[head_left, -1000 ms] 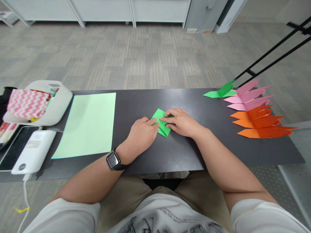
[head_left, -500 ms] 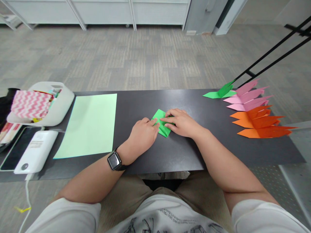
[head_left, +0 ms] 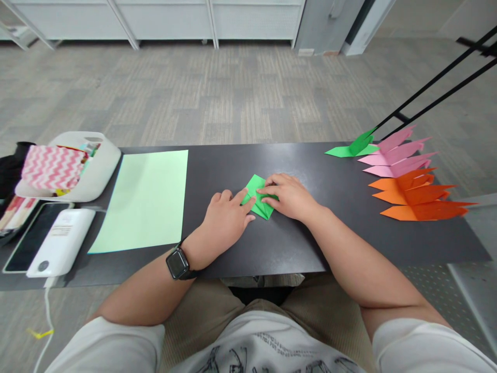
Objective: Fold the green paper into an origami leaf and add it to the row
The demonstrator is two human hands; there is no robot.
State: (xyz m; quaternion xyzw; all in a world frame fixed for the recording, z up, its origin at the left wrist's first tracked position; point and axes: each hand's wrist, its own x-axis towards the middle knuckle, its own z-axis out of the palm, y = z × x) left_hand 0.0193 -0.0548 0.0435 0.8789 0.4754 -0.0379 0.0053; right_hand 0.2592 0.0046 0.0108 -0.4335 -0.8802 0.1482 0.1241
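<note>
A small folded piece of green origami paper (head_left: 264,209) lies flat on the dark table between my hands. My left hand (head_left: 227,220), with a black watch on its wrist, has its fingers spread, and the index and middle fingertips rest on the paper's left side. From the right, the bent fingers of my right hand (head_left: 289,196) grip the paper's right edge. Part of that edge is hidden under the right fingers. Crease lines show across the paper's middle.
A large light-green sheet (head_left: 149,202) lies left of my hands. Beyond it are a white basket (head_left: 103,171) with a pink zigzag cloth, a power bank (head_left: 62,241) and a phone (head_left: 19,248). Folded green (head_left: 351,150), pink (head_left: 396,153) and orange paper cranes (head_left: 411,210) line the right end.
My left hand has loosened and spread its fingers, its thumb moving down off the paper. The right hand and the green paper have stayed almost in place.
</note>
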